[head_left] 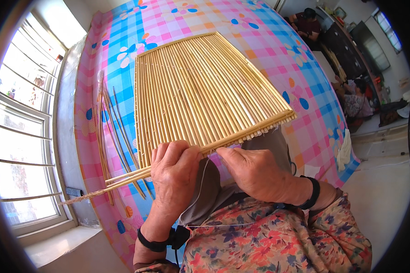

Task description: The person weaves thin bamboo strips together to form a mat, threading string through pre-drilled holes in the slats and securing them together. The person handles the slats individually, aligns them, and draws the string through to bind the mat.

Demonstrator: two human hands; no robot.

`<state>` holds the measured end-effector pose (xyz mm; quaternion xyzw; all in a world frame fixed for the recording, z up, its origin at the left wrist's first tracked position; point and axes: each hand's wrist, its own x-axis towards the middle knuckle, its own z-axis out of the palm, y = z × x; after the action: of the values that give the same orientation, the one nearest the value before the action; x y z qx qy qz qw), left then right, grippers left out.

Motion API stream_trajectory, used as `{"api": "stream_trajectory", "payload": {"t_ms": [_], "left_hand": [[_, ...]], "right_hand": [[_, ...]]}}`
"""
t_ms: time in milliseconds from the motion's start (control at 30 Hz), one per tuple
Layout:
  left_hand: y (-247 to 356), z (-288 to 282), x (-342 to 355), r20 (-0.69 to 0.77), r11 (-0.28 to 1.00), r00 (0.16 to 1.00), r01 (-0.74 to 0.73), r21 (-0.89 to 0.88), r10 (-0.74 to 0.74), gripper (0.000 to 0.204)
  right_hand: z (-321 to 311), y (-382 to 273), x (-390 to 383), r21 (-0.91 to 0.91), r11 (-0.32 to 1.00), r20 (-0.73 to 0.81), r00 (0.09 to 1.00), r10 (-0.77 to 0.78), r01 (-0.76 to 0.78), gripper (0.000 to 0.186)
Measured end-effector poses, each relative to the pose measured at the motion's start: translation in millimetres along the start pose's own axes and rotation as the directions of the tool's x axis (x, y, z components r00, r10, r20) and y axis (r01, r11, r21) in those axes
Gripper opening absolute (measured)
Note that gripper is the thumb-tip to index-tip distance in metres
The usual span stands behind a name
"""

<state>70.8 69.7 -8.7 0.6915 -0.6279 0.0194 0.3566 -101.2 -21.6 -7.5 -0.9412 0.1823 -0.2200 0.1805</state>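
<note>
Stalk panel [196,91] over checked cloth [312,157], between left and right edges. Left hand [173,168]: fingers curled closed on panel's near rim; right hand [255,170]: fingertips drawn together there, cannot tell on what. Loose stalks [118,136] toward cloth's left edge.

Over the checked sheet [307,145], free passage is offered between the stalk mat [200,91] and the right edge, short of a crumpled white cloth [344,152] there, and beyond the mat's far side, while the strip toward the left edge is obstructed by loose stalks [100,102].
</note>
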Motion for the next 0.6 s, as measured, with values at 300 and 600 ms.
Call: {"api": "stream_trajectory", "payload": {"t_ms": [300, 600], "left_hand": [[-1, 4, 0, -0.005, 1.000, 1.000, -0.022, -0.004, 0.022, 0.014], [-3, 5, 2, 0.010, 0.999, 0.999, -0.042, -0.016, 0.042, 0.014]], "right_hand": [[4, -3, 4, 0.129, 0.983, 0.043, 0.991, 0.128, -0.132, 0.022], [12, 5, 6, 0.150, 0.986, -0.007, 0.997, 0.079, -0.077, 0.019]]}}
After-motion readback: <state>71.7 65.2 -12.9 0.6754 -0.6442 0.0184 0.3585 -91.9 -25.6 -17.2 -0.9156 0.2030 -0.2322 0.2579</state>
